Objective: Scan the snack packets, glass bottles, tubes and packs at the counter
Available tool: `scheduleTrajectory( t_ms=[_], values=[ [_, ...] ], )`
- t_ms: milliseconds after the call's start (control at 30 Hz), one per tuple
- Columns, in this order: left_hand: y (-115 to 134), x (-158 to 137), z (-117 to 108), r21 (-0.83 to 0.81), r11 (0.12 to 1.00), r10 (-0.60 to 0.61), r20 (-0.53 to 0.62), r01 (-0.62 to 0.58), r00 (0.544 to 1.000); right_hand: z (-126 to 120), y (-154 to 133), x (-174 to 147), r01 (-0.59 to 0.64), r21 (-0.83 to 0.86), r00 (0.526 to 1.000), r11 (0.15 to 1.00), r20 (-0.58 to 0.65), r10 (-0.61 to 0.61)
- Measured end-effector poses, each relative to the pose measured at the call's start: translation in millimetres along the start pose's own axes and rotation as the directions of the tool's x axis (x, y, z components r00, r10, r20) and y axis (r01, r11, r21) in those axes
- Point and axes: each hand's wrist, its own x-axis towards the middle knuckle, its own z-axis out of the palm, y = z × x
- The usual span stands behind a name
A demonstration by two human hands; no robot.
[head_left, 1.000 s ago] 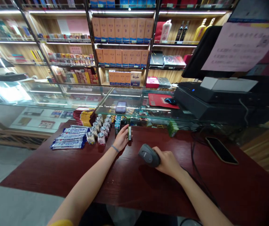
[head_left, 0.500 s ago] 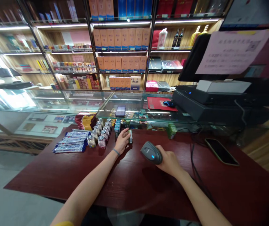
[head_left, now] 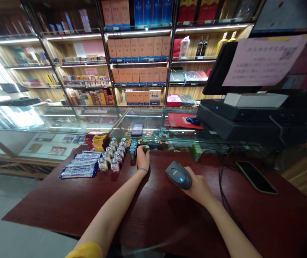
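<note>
My right hand (head_left: 198,186) is wrapped round a dark grey barcode scanner (head_left: 179,175) with a lit blue light, held above the dark red tabletop. Farther off, my left hand (head_left: 143,159) is closed on a small green pack (head_left: 147,147), mostly hidden by the fingers. Beside that hand stands a row of small blue containers (head_left: 133,148). To their left are rows of small silver-lidded jars (head_left: 115,165), then blue-and-white packets (head_left: 79,165) lying flat. Behind the packets is a stack of red and yellow packets (head_left: 96,141).
A glass display counter (head_left: 153,123) borders the far side of the table. Green packs (head_left: 196,152) stand against it. At the right are a black cable (head_left: 221,182), a phone (head_left: 257,176) and a screen (head_left: 220,68) with a paper sheet.
My left hand has moved a little farther away with the small pack, turning it beside the blue containers. My right hand and the scanner have shifted slightly right in view.
</note>
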Motion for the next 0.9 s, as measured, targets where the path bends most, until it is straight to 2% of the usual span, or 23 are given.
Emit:
scheduleTrajectory(
  t_ms=[267, 400, 700, 900],
  values=[
    [-4, 11, 9, 0.135, 0.99, -0.035, -0.004, 0.035, 0.999, -2, 9, -3, -0.045, 0.037, 0.999, 0.998, -0.018, 0.046],
    [-8, 16, 10, 0.117, 0.993, -0.019, 0.0, 0.019, 1.0, -1, 9, -4, -0.035, 0.06, 0.999, 0.998, -0.013, 0.036],
    [-12, 21, 12, 0.022, 0.998, -0.062, 0.0, 0.062, 0.998, 4, 17, -5, -0.045, 0.023, 0.998, 0.999, -0.04, 0.046],
    [-12, 22, 12, -0.023, 0.991, -0.131, 0.024, 0.131, 0.991, 0, 14, -4, -0.075, 0.019, 0.997, 0.997, -0.033, 0.076]
  ],
)
